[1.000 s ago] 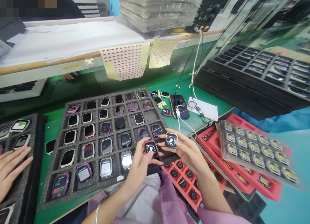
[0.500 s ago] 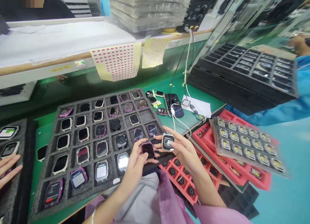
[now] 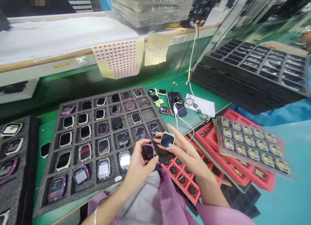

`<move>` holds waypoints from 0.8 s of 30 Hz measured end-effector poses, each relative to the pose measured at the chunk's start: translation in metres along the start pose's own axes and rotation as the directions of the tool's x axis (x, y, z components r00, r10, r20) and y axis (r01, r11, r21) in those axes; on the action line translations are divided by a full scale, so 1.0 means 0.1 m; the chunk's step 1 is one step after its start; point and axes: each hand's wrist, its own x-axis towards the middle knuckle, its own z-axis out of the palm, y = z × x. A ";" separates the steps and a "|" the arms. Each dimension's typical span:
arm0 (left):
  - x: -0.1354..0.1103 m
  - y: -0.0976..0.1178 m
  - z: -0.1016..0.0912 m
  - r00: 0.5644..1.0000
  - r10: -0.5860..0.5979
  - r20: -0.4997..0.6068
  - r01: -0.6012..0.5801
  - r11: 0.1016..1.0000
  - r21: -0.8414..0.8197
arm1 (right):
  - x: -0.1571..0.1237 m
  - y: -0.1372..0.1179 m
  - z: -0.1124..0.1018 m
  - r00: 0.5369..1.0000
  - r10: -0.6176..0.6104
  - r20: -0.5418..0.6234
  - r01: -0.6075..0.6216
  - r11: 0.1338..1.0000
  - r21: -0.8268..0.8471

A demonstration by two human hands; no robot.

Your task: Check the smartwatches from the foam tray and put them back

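Note:
My left hand [image 3: 140, 165] is closed around a purple-framed smartwatch [image 3: 148, 151] with a dark screen. Just to its right, my right hand [image 3: 188, 152] grips a light-framed smartwatch [image 3: 167, 140] by its edges, its screen dark too. Both watch faces tilt up toward me, in front of the near right corner of a grey foam tray [image 3: 93, 176]. Purple, light and black watch bodies fill most of that tray's pockets; some screens are lit. One pocket in its right column holds nothing.
At left stands another foam tray [image 3: 30, 173] of watches. Beyond my hands lie a phone [image 3: 178, 109], white cables [image 3: 176, 121] and loose watches. To the right are red trays [image 3: 263, 183], a clear blister tray [image 3: 245, 150] and stacked black trays [image 3: 225, 85]. A person [image 3: 48, 6] sits opposite.
The screen of the watch in my right hand went from a lit dial to dark. My left thumb moved along the purple watch's edge. Another person's hand left the left tray.

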 end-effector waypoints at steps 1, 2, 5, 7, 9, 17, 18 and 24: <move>0.00 0.01 0.00 1.000 -0.008 -0.005 0.008 1.000 0.015 | 0.00 0.00 0.00 1.000 0.004 0.009 -0.004 1.000 0.000; 0.00 0.01 0.00 1.000 -0.018 -0.010 0.019 0.999 0.029 | 0.01 0.00 0.01 1.000 0.010 0.018 -0.010 1.000 0.005; -0.01 0.00 -0.01 1.000 -0.018 -0.011 0.018 0.996 0.088 | 0.06 0.03 0.01 0.999 0.010 0.034 -0.012 0.998 0.056; -0.01 0.00 -0.02 1.000 0.003 0.016 -0.005 0.991 0.132 | 0.11 0.06 0.00 0.999 -0.016 0.031 0.013 0.997 0.082; -0.02 -0.01 -0.04 0.999 0.009 0.046 -0.016 0.988 0.155 | 0.15 0.08 -0.02 0.998 -0.051 0.025 0.048 0.996 0.078; -0.01 0.00 -0.02 1.000 0.012 0.003 -0.012 0.993 0.120 | 0.17 0.10 -0.01 1.000 -0.007 0.007 0.007 0.996 0.091; -0.01 -0.01 -0.02 1.000 0.013 0.003 -0.013 0.993 0.116 | 0.16 0.10 -0.01 1.000 -0.003 0.005 0.002 0.996 0.094; -0.02 -0.02 -0.03 1.000 0.017 0.010 -0.018 0.993 0.118 | 0.14 0.11 -0.01 1.000 -0.004 0.007 0.003 0.995 0.099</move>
